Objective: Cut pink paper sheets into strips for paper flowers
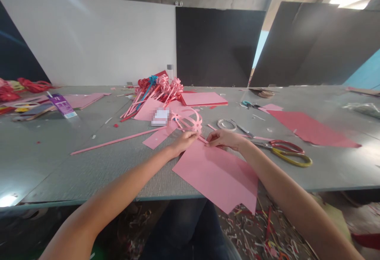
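Over grey table [89, 169]: L hand [185, 141], R hand [224, 138] grips pinch thin pink strip [203, 139].

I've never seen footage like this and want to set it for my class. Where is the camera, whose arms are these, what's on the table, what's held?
There is no machine here: one camera worn on a person's head looks down at their own arms. The left hand and right hand pinch a pink paper strip leading to a looped pink paper shape. On the grey table lie a pink sheet, scissors, a tape roll and a pile of similar looped pieces.
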`<action>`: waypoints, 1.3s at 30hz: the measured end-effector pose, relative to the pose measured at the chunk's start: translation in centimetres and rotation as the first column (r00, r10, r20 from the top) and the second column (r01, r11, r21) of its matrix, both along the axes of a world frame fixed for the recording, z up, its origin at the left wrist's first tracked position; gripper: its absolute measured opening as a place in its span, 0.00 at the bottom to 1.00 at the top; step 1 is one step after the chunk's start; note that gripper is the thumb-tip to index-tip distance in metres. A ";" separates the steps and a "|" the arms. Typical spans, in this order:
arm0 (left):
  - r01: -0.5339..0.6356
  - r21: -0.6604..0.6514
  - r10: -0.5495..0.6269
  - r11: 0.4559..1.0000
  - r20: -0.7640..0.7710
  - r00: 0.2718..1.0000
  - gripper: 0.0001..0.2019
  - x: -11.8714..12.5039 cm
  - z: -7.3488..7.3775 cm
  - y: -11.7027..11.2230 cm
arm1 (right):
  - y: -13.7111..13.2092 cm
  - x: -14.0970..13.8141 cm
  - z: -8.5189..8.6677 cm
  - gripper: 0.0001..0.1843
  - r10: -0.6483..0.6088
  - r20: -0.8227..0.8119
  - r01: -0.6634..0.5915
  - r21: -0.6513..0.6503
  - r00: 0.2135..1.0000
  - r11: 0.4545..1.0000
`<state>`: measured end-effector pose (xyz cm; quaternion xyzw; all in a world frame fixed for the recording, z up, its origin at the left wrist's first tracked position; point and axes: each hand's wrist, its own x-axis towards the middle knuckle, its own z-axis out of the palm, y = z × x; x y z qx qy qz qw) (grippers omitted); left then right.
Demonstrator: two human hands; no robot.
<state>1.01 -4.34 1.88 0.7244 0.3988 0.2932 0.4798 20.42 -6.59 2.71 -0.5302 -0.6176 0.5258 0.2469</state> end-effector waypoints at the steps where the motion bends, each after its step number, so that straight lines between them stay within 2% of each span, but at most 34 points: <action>1: 0.022 -0.005 -0.022 1.000 0.003 1.000 0.15 0.0 0.0 0.1 | -0.1 -0.1 0.1 0.11 -0.014 0.016 0.014 0.008 1.000 1.000; 4: 0.075 -0.013 -0.075 0.997 0.002 0.997 0.18 -0.1 -0.1 0.2 | -0.3 -0.4 0.2 0.10 -0.053 0.067 0.050 0.052 0.996 0.997; 9: -0.011 0.095 0.018 0.995 -0.076 0.997 0.20 0.3 0.0 0.1 | -0.4 -0.6 -0.2 0.11 -0.075 0.081 0.065 0.114 0.994 0.991; 13: 0.036 0.127 -0.032 0.991 -0.035 0.999 0.15 0.5 -0.3 0.0 | -0.6 -1.0 -0.7 0.10 -0.080 0.075 0.063 0.206 0.994 0.977; 18: 0.113 0.058 -0.114 0.992 0.011 0.993 0.09 0.3 -0.5 0.1 | -1.4 -1.2 -0.3 0.09 -0.024 0.125 -0.015 0.304 0.992 0.953; 22: 0.161 0.004 -0.161 0.987 0.028 0.987 0.10 0.0 -0.4 0.1 | -1.7 -0.2 1.3 0.09 0.063 0.190 -0.108 0.239 0.980 0.965; 24: 0.177 0.002 -0.177 0.984 0.038 0.984 0.09 0.0 -0.3 0.1 | -1.8 0.6 2.0 0.11 0.138 0.194 -0.170 0.161 0.971 0.972; 27: 0.218 0.000 -0.217 0.976 0.063 0.974 0.08 0.0 -0.3 0.2 | -1.8 1.5 2.5 0.16 0.212 0.112 -0.214 0.008 0.971 0.977; 32: 0.221 0.022 -0.222 0.975 0.063 0.973 0.10 0.0 -0.4 0.4 | -1.5 1.5 1.5 0.14 0.230 -0.023 -0.231 -0.107 0.973 0.967; 36: 0.184 0.085 -0.186 0.979 0.016 0.982 0.09 -0.1 0.1 0.3 | -1.4 0.9 0.7 0.12 0.185 -0.147 -0.210 -0.173 0.972 0.962; 39: 0.161 0.120 -0.158 0.980 -0.033 0.987 0.08 -0.1 0.7 0.0 | -1.4 0.7 0.4 0.10 0.146 -0.162 -0.175 -0.187 0.976 0.967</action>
